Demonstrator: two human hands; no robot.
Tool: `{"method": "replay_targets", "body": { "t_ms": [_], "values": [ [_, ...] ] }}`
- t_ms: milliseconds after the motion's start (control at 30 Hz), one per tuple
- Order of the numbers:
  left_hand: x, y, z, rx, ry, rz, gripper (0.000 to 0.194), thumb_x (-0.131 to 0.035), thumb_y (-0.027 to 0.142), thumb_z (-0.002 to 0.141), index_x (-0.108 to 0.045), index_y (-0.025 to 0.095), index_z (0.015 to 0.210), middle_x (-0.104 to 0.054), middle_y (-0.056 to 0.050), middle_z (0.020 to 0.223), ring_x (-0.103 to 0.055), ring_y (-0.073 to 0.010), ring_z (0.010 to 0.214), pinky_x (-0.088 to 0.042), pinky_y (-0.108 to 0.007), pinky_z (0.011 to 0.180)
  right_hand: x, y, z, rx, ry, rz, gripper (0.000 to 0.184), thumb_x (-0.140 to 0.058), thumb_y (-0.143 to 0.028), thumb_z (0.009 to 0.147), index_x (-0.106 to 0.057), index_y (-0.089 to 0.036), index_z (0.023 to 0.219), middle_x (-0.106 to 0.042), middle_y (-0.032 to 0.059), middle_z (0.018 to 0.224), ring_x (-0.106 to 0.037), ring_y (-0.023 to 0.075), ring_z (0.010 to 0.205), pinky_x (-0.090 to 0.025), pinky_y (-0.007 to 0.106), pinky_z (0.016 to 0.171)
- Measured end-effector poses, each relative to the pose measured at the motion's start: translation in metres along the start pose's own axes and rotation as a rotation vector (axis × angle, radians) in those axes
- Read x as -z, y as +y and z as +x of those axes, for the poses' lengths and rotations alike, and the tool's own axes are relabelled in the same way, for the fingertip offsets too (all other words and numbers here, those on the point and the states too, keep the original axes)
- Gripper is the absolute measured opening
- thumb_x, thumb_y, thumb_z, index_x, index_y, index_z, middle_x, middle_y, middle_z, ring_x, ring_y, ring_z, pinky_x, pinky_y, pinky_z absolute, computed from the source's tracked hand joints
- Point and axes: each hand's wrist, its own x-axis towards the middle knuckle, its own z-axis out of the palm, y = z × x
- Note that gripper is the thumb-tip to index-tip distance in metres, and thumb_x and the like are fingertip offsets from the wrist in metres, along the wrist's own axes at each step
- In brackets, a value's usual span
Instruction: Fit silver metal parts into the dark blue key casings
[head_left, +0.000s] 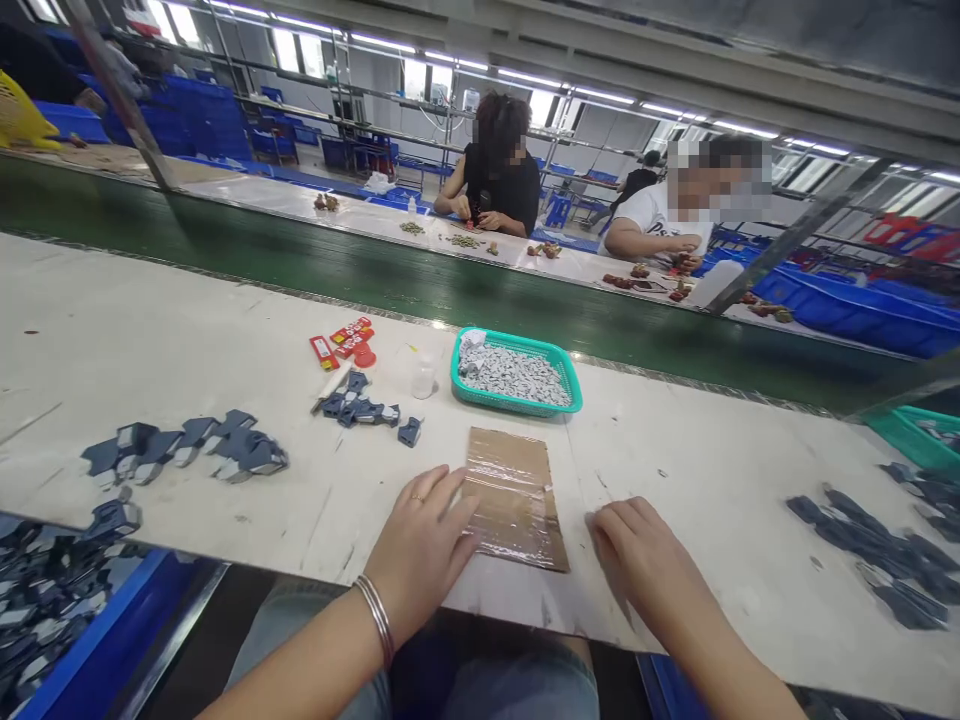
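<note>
**Brown cardboard pad (514, 500) at twelve o'clock, nothing in our grip**

We rest our left hand (420, 545) open on the worktop (150, 330), its fingertips touching the pad's left edge. Our right hand (645, 565) lies open just beside the pad's right edge, not quite touching it. Neither hand holds anything. The pad, covered in glossy clear tape, sits straight ahead between them.

Beyond it, a teal plastic basket (516, 372) is heaped with small grey-white pieces (514, 375). Dark blue-grey plastic parts (356, 402) lie loose at eleven o'clock, with more (184, 447) at ten and others (862, 540) at three. Red labelled packets (341, 342) and a clear plastic cup (421, 375) stand near the eleven o'clock group. A blue crate (97, 640) piled with similar parts waits at eight o'clock.

We judge the loose parts the likeliest trouble: a careless sweep of a forearm could push them off the worktop. The tape looks slick, so anything set on the pad might slide. A hurried reach could also tip the basket, which sits close to the far edge.
</note>
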Motion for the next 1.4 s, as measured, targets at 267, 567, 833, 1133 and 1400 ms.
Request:
{"method": "replay_targets", "body": {
  "t_ms": [267,567,833,1133,1400],
  "values": [
    [0.031,-0.065,0.016,0.304,0.143,0.078,0.025,-0.049,0.017,0.086,-0.065,0.018,0.106,-0.062,-0.012,0.102,-0.052,-0.0283,0.096,-0.045,-0.046,0.081,-0.002,-0.021,-0.005,-0.184,0.201,0.091,0.023,-0.042,-0.034,0.092,-0.061,-0.021,0.092,-0.066,0.0019,0.083,-0.060,0.0164,0.076,-0.048,0.028,0.063],
    [0.017,-0.068,0.036,0.300,0.083,-0.038,0.012,-0.056,0.025,0.085,-0.061,0.016,0.091,-0.061,-0.004,0.093,-0.055,-0.0230,0.098,-0.041,-0.046,0.088,-0.015,-0.031,-0.028,-0.212,0.295,-0.022,0.022,-0.048,-0.031,0.090,-0.063,-0.017,0.086,-0.061,0.0068,0.079,-0.054,0.0196,0.074,-0.046,0.034,0.067],
    [0.043,-0.048,-0.012,0.412,0.110,-0.496,0.015,-0.050,0.024,0.085,-0.058,0.022,0.098,-0.060,-0.004,0.097,-0.059,-0.0151,0.077,-0.050,-0.027,0.067,0.002,-0.030,-0.016,-0.032,0.129,-0.075,0.017,-0.047,-0.017,0.089,-0.061,-0.016,0.080,-0.057,0.0067,0.074,-0.047,0.0187,0.071,-0.043,0.033,0.065],
    [0.024,-0.004,-0.065,0.850,-0.025,-1.472,0.030,-0.074,0.024,0.067,-0.062,0.020,0.094,-0.065,-0.003,0.084,-0.060,-0.0160,0.081,-0.048,-0.025,0.071,0.013,-0.033,0.005,0.076,0.137,0.007,0.013,-0.049,-0.015,0.088,-0.059,-0.017,0.079,-0.055,0.0043,0.071,-0.048,0.0158,0.068,-0.043,0.030,0.061],
    [0.033,0.015,-0.062,0.885,-0.135,-1.666,0.039,-0.072,0.043,0.069,-0.063,0.019,0.098,-0.056,0.004,0.060,-0.054,-0.0109,0.050,-0.048,-0.024,0.051,0.009,-0.065,0.040,0.238,0.032,0.005,0.028,-0.042,-0.007,0.089,-0.053,-0.018,0.066,-0.049,0.0032,0.065,-0.042,0.0162,0.064,-0.037,0.031,0.058]
  ]
}}
